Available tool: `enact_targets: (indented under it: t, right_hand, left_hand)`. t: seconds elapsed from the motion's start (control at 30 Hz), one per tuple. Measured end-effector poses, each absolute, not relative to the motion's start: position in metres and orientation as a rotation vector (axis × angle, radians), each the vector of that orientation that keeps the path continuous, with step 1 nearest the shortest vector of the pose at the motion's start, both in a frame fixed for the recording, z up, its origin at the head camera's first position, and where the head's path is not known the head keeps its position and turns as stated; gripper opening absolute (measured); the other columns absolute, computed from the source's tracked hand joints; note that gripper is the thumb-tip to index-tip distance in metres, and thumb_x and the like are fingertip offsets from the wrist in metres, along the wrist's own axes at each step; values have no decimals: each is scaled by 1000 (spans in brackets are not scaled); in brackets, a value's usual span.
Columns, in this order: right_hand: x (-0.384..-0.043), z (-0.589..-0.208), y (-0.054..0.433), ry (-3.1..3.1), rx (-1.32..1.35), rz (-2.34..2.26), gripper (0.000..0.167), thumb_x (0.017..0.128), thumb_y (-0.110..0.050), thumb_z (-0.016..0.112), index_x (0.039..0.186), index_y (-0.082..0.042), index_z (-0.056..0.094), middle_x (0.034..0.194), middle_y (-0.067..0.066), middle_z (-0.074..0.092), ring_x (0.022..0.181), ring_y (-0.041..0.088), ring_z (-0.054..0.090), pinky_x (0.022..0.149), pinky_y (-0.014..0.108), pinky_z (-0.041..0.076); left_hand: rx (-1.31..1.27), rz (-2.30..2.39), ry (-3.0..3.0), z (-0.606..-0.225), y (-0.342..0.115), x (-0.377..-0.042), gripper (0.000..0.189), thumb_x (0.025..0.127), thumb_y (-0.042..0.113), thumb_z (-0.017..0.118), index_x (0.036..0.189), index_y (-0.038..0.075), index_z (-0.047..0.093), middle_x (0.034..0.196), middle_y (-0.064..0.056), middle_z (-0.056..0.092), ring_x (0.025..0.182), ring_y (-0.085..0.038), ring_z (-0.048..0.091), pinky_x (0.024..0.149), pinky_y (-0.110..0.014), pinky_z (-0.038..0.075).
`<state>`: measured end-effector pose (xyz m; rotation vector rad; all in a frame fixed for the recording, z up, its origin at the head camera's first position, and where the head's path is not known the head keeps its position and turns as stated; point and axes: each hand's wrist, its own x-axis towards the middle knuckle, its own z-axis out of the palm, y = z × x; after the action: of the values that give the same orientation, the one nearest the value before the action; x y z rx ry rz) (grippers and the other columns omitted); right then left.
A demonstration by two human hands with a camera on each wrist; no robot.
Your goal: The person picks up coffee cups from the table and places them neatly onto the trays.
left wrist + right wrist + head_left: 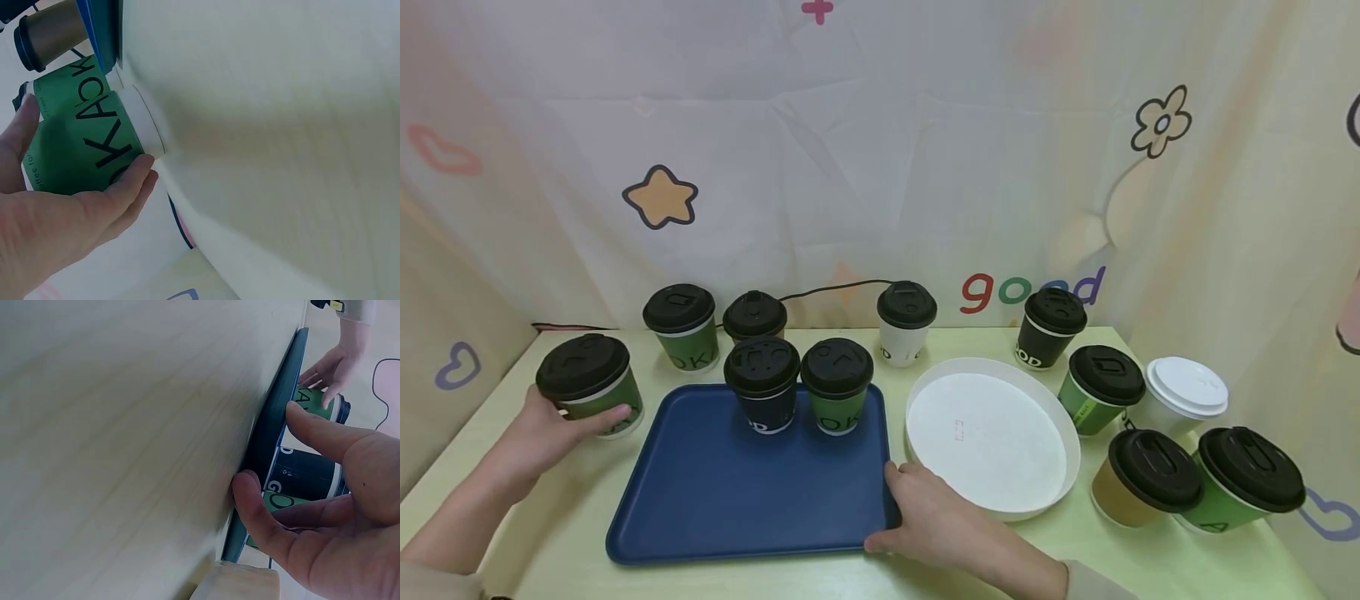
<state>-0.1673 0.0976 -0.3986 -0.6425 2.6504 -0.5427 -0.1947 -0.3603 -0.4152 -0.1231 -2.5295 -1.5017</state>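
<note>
My left hand (546, 429) is around a green paper cup (625, 398) with a black lid at the left of the table, thumb across its front. In the left wrist view the fingers (131, 187) lie along the side of this cup near its base, and the cup stands on the table. My right hand (928, 517) grips the front right corner of a blue tray (737, 500), thumb at the front edge and fingers at the right edge. On the tray's back part stand a black cup (767, 410) and a green cup (837, 412), both with black lids.
A round white tray (992, 500) sits right of the blue one. Behind are a green cup (692, 346), a brown cup (756, 317), a white cup (906, 340) and a black cup (1041, 342). Several lidded cups cluster at the right, including a brown one (1120, 492).
</note>
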Motion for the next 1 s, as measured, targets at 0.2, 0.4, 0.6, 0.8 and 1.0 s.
enact_targets:
  t: [0.2,0.4,0.6,0.8,1.0]
  right_hand:
    - [-166,-399,97,2655,-656,-549,91,80,-41,89,140,14,49,129,23,60,117,29,59,98,43,51]
    - [-167,-398,97,2646,-641,-550,92,80,-40,89,141,14,49,131,24,59,118,30,59,98,44,51]
    - [-168,-398,98,2635,-630,-544,92,80,-41,89,142,14,48,131,24,59,118,30,60,98,44,51]
    - [-167,-399,98,2656,-653,-547,91,80,-41,89,140,14,49,129,24,60,117,31,60,98,45,51]
    - [-167,-399,99,2666,-664,-550,92,80,-41,89,141,14,49,129,25,60,118,31,60,98,45,51]
  left_hand:
    - [-92,-1517,-2536,-417,-363,-195,62,97,13,74,148,31,44,122,27,51,113,7,43,83,-9,36]
    - [-47,-1459,-2584,-414,-359,-194,69,98,20,74,156,22,36,127,20,49,115,5,41,84,-12,35]
    - [22,-1396,-2680,-405,-350,-190,82,98,31,74,162,12,26,143,-6,45,118,-2,39,88,-30,37]
    - [62,-1397,-2717,-395,-341,-184,85,96,36,75,160,7,27,145,-15,45,121,-21,45,84,-36,42]
    - [23,-1399,-2728,-386,-323,-178,86,96,30,76,159,3,24,149,-23,40,125,-43,44,81,-34,45]
